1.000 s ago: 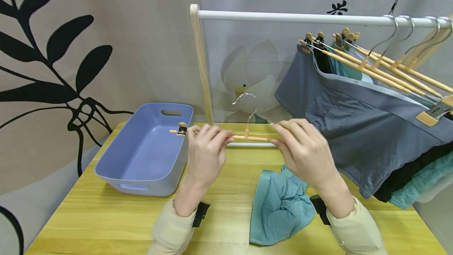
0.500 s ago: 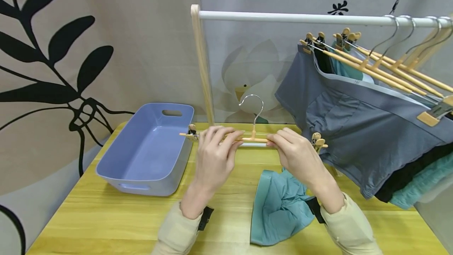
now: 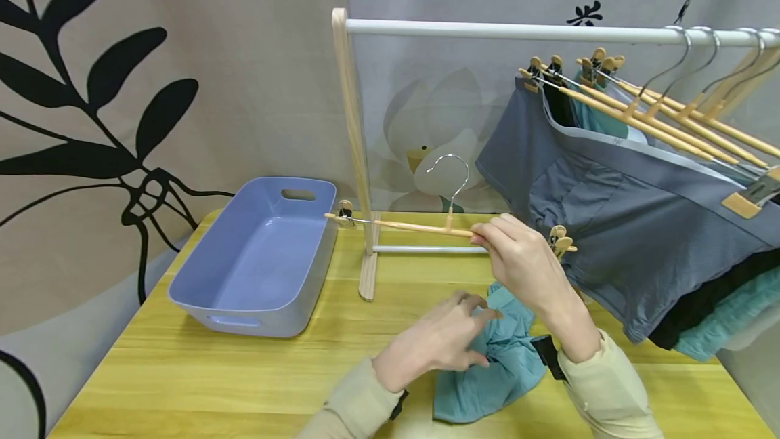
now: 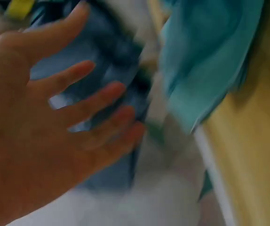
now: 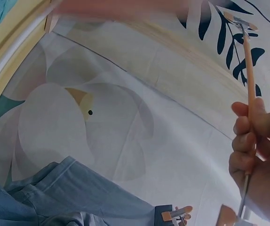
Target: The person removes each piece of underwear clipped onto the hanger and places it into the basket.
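Note:
My right hand (image 3: 527, 263) grips a wooden clip hanger (image 3: 414, 226) by its bar, right of the silver hook, and holds it above the table. Both end clips of the hanger show, with no garment in them. In the right wrist view the fingers of the right hand (image 5: 252, 136) curl round the bar. My left hand (image 3: 441, 337) is over the crumpled teal shorts (image 3: 487, 385) on the table, its fingers spread; whether it touches them I cannot tell. The left wrist view, blurred, has the left hand (image 4: 64, 108) with fingers apart, beside the teal cloth (image 4: 210, 56).
A blue plastic basket (image 3: 244, 256) stands on the left of the table (image 3: 183, 385). Behind is a rack with a white rail (image 3: 487, 31). Grey-blue shorts (image 3: 609, 202) and other garments hang from clip hangers on its right side.
My left hand has let go of the hanger and come down to the teal shorts. The hanger, in my right hand, has shifted right and now tilts slightly.

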Action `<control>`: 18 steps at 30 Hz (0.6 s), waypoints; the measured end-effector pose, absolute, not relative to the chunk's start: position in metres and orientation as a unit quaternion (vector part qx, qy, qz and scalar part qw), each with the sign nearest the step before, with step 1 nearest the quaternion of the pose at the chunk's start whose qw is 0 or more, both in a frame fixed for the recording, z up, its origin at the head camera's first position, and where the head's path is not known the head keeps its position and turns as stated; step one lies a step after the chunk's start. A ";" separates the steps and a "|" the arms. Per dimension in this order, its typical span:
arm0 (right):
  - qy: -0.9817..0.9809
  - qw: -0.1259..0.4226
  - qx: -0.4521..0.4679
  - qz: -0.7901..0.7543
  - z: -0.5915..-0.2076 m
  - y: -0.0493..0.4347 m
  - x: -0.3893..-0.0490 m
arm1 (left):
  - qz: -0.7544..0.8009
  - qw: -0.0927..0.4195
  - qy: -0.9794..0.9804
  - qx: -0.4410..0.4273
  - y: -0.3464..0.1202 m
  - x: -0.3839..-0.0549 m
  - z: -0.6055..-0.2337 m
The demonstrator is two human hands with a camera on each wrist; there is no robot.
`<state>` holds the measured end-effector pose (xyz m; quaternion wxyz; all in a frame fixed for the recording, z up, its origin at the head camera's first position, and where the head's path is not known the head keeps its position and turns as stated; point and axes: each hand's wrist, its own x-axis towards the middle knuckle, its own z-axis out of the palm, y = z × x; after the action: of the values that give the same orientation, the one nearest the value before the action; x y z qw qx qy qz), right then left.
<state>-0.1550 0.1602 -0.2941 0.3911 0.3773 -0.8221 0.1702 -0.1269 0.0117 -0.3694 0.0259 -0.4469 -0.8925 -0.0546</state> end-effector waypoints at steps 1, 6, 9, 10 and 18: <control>-0.822 0.390 0.377 0.171 -0.294 0.160 -0.155 | -0.041 -0.021 -0.895 -0.444 0.019 -0.127 -0.376; -0.823 0.390 0.380 0.164 -0.295 0.161 -0.154 | 0.032 -0.166 -0.903 -0.396 0.054 -0.133 -0.403; -0.824 0.389 0.380 0.159 -0.295 0.162 -0.154 | 0.077 -0.199 -0.909 -0.359 0.070 -0.141 -0.413; -0.825 0.389 0.379 0.158 -0.294 0.163 -0.154 | 0.090 -0.201 -0.910 -0.350 0.074 -0.143 -0.416; -0.830 0.384 0.370 0.160 -0.294 0.168 -0.154 | 0.156 -0.144 -0.921 -0.327 0.084 -0.149 -0.426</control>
<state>-0.1537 0.1677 -0.2942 0.3840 0.3703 -0.8305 0.1605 -0.1487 0.0838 -0.4263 -0.1435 -0.3265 -0.9212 0.1558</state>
